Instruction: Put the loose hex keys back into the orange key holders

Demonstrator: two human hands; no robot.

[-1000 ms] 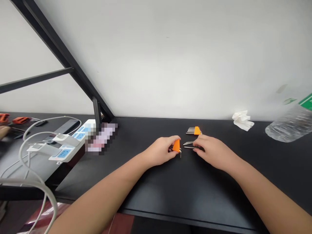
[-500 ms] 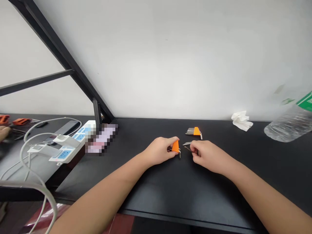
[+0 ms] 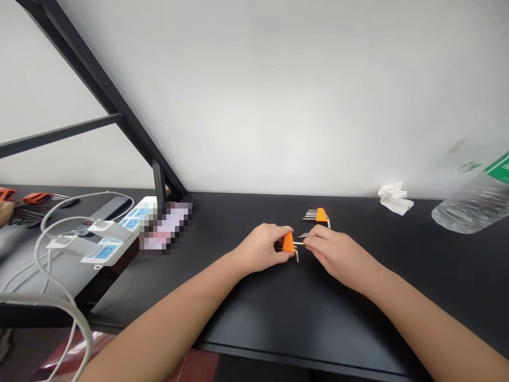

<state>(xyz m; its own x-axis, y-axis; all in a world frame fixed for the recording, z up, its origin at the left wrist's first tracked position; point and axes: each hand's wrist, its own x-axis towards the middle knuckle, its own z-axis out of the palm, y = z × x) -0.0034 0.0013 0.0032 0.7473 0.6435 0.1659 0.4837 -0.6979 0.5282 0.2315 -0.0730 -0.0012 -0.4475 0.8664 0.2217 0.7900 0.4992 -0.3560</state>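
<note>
Head view shows one orange holder at five o'clock of centre gripped by the left hand, a second holder at its two o'clock on the desk, the right hand pinching one hex key now meeting the first, apart earlier, and one green label illegible.

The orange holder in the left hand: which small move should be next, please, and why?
Probably the right hand should gently push its metal key into the orange holder. The key points at the holder's near side and seems to meet its edge, the left hand grips the holder, and a bent key sticks out there.
</note>
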